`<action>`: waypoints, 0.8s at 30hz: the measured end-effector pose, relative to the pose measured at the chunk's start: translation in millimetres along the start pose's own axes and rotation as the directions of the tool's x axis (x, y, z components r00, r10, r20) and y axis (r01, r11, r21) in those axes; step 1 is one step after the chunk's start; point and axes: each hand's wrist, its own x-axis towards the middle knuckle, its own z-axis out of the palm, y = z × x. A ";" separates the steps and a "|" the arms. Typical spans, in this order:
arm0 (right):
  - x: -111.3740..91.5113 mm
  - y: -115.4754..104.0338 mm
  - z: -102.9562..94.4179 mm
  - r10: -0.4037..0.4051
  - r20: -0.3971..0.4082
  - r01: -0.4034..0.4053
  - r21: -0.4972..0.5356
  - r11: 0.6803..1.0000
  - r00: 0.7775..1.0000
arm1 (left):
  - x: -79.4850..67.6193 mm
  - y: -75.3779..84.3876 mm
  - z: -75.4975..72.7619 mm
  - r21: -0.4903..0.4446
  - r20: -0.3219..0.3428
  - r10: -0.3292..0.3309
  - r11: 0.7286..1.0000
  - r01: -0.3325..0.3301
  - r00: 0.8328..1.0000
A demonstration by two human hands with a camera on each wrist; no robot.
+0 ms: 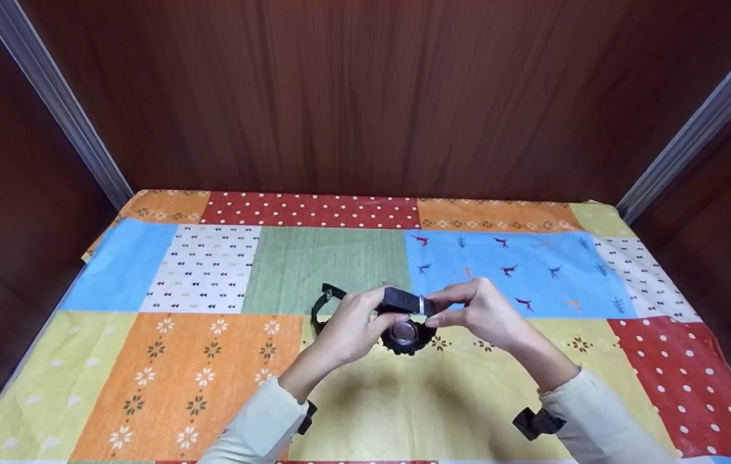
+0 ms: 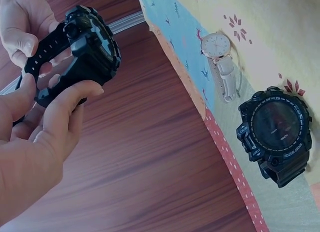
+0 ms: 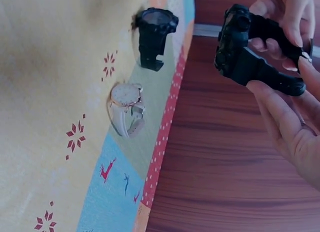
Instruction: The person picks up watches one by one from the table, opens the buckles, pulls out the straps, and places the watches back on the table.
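A black sport watch [image 1: 404, 333] is held up between both hands, its face toward the table side and its strap bent round toward the wood panel. My left hand [image 1: 354, 327] grips the strap near the case, thumb and fingers on either side. With the thumb and fingertips, my right hand [image 1: 485, 314] pinches the strap by its light metal loop. Punched holes run along one strap half of the watch [image 2: 95, 46] in the left wrist view. Seen from the right wrist, the right hand's [image 3: 295, 127] fingers lie under the strap.
A second black sport watch [image 2: 277, 124] rests on the patchwork tablecloth [image 1: 198, 380], left of the hands in the head view. Beside it lies a small watch [image 3: 125, 94] with a white dial and pale strap. Dark wood panels [image 1: 340, 96] rise behind and at both sides.
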 end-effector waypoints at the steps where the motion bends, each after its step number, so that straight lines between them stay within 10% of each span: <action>1: 0.0 0.3 -0.2 0.001 -0.003 -0.001 0.000 1.000 1.000 | 0.0 0.0 -0.2 -0.001 -0.003 0.004 1.000 -0.004 1.000; 24: -2.9 3.2 -4.4 -0.015 -0.026 0.017 0.086 0.996 1.000 | -2.0 -1.3 -4.4 -0.037 -0.011 -0.018 0.999 0.018 1.000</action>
